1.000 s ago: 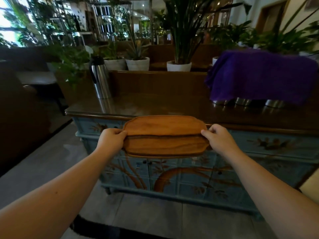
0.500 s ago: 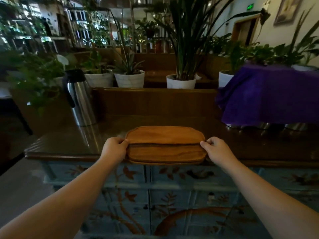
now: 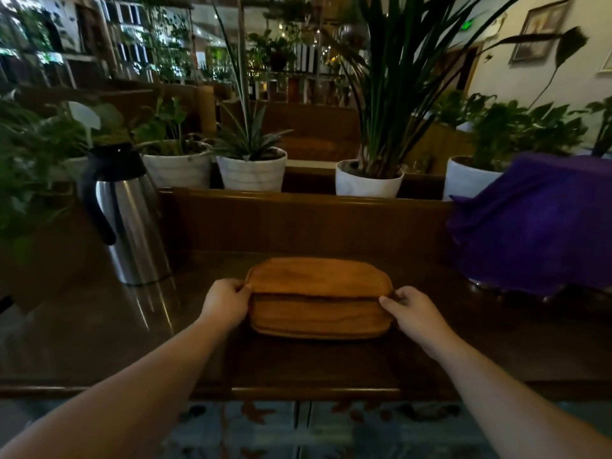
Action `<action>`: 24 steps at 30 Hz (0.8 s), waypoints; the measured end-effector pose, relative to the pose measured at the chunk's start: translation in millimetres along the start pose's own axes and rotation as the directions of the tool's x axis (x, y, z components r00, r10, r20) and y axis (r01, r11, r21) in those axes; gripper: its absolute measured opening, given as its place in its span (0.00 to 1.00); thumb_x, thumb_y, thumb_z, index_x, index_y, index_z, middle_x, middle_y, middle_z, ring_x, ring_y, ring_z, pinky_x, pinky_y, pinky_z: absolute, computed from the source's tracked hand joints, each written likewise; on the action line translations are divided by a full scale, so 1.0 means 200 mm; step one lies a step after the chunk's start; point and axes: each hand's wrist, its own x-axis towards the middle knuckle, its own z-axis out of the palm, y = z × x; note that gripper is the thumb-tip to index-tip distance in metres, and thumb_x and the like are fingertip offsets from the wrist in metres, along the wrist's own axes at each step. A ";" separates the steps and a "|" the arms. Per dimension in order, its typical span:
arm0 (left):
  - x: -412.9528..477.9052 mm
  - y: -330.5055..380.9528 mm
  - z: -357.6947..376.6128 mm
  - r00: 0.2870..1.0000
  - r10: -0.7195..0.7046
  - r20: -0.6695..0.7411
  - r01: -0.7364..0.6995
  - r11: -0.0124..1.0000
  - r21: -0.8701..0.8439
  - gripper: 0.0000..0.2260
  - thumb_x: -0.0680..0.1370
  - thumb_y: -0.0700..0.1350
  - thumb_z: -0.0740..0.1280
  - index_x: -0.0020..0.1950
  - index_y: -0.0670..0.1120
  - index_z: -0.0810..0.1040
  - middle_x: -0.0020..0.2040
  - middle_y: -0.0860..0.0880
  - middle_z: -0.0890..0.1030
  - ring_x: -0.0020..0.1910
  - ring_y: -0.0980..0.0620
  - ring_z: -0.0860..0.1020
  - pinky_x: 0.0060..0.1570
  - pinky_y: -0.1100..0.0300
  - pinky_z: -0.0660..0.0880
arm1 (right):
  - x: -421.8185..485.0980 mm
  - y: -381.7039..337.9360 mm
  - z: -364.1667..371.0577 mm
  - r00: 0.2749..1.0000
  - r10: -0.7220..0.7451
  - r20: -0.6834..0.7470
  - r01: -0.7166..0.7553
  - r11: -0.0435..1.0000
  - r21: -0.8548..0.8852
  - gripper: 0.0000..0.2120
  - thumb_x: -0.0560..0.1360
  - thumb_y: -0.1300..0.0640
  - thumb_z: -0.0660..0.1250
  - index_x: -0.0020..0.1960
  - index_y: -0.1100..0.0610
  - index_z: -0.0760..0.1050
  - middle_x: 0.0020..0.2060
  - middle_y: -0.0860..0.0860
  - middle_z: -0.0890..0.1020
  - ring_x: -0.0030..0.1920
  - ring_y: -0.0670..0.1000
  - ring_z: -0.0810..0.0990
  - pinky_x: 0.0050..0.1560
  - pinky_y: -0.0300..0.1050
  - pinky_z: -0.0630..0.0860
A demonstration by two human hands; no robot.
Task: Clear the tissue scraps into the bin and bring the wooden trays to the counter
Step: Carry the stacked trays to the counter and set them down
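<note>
Stacked wooden trays [image 3: 319,298], brown and oblong, lie over the dark polished counter [image 3: 99,329] in the middle of the view. They seem to rest on its surface. My left hand [image 3: 227,303] grips the stack's left end. At the right end my right hand [image 3: 412,313] pinches the rim with fingers and thumb. No tissue scraps and no bin are in sight.
A steel thermos jug [image 3: 127,215] with a black handle stands at the left of the counter. A purple cloth [image 3: 536,223] covers things at the right. White plant pots [image 3: 251,170] line a wooden ledge behind. Below the counter edge is a painted blue cabinet [image 3: 298,429].
I have stepped up to the counter, and the trays have moved forward and down, from in front of its edge to over its top. Both hands keep their grip.
</note>
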 end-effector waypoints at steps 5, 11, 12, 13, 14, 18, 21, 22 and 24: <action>0.21 0.02 -0.04 0.999 -0.052 0.002 0.052 0.994 0.098 0.06 0.79 0.44 0.63 0.49 0.45 0.79 0.42 0.47 0.82 0.38 0.53 0.80 0.30 0.64 0.70 | 0.23 -0.09 0.09 1.000 -0.018 0.018 0.020 0.996 -0.088 0.07 0.77 0.49 0.66 0.49 0.53 0.75 0.43 0.51 0.80 0.43 0.50 0.79 0.38 0.43 0.71; 0.38 0.01 -0.04 0.995 -0.099 -0.010 0.100 0.990 0.101 0.06 0.78 0.42 0.63 0.45 0.44 0.80 0.43 0.44 0.83 0.41 0.47 0.82 0.39 0.55 0.80 | 0.42 -0.09 0.16 0.999 -0.005 0.050 0.012 0.988 -0.152 0.09 0.78 0.50 0.65 0.50 0.56 0.76 0.44 0.54 0.81 0.45 0.53 0.81 0.46 0.50 0.77; 0.40 0.01 -0.03 0.995 -0.103 -0.007 0.103 0.990 0.093 0.06 0.78 0.41 0.63 0.46 0.44 0.80 0.44 0.44 0.83 0.42 0.47 0.82 0.42 0.52 0.81 | 0.45 -0.09 0.17 0.999 -0.003 0.046 0.011 0.984 -0.180 0.10 0.78 0.50 0.64 0.49 0.56 0.75 0.43 0.54 0.80 0.44 0.53 0.80 0.44 0.49 0.77; 0.42 0.01 -0.02 0.994 -0.107 0.000 0.107 0.990 0.090 0.06 0.78 0.41 0.63 0.46 0.43 0.80 0.44 0.44 0.83 0.43 0.47 0.82 0.45 0.51 0.81 | 0.48 -0.09 0.17 0.999 -0.009 0.042 0.019 0.971 -0.238 0.09 0.78 0.49 0.64 0.49 0.56 0.74 0.42 0.53 0.79 0.42 0.52 0.80 0.41 0.47 0.76; 0.44 0.01 -0.01 0.994 -0.111 0.005 0.110 0.990 0.091 0.06 0.78 0.40 0.62 0.46 0.43 0.79 0.44 0.43 0.82 0.43 0.46 0.83 0.46 0.51 0.81 | 0.51 -0.09 0.17 0.999 -0.017 0.042 0.029 0.953 -0.303 0.09 0.79 0.48 0.63 0.48 0.54 0.74 0.41 0.52 0.79 0.41 0.50 0.79 0.39 0.44 0.74; 0.51 0.00 0.03 0.991 -0.135 -0.014 0.136 0.986 0.094 0.07 0.77 0.38 0.62 0.47 0.43 0.80 0.45 0.42 0.83 0.43 0.45 0.82 0.46 0.50 0.81 | 0.63 -0.09 0.18 0.999 -0.002 0.039 0.019 0.898 -0.440 0.09 0.78 0.46 0.63 0.50 0.52 0.74 0.44 0.51 0.79 0.43 0.49 0.78 0.43 0.45 0.76; 0.53 0.00 0.04 0.987 -0.163 -0.017 0.164 0.983 0.089 0.06 0.77 0.38 0.62 0.47 0.43 0.79 0.45 0.43 0.82 0.43 0.45 0.82 0.43 0.52 0.81 | 0.69 -0.07 0.18 0.999 -0.008 0.043 0.027 0.883 -0.469 0.10 0.77 0.46 0.64 0.49 0.52 0.75 0.44 0.51 0.79 0.44 0.50 0.79 0.45 0.47 0.78; 0.53 0.00 0.05 0.985 -0.171 -0.012 0.172 0.980 0.104 0.06 0.78 0.39 0.62 0.47 0.43 0.79 0.44 0.43 0.82 0.43 0.46 0.82 0.41 0.53 0.80 | 0.70 -0.07 0.18 0.999 -0.008 0.051 0.031 0.880 -0.474 0.10 0.77 0.46 0.64 0.49 0.53 0.75 0.44 0.52 0.79 0.43 0.50 0.79 0.45 0.47 0.78; 0.54 0.00 0.05 0.984 -0.176 -0.017 0.177 0.977 0.118 0.06 0.78 0.39 0.61 0.47 0.43 0.79 0.44 0.43 0.82 0.42 0.46 0.82 0.37 0.56 0.78 | 0.72 -0.07 0.18 0.998 -0.011 0.066 0.042 0.873 -0.487 0.11 0.78 0.45 0.63 0.50 0.53 0.75 0.44 0.52 0.78 0.43 0.51 0.79 0.43 0.46 0.77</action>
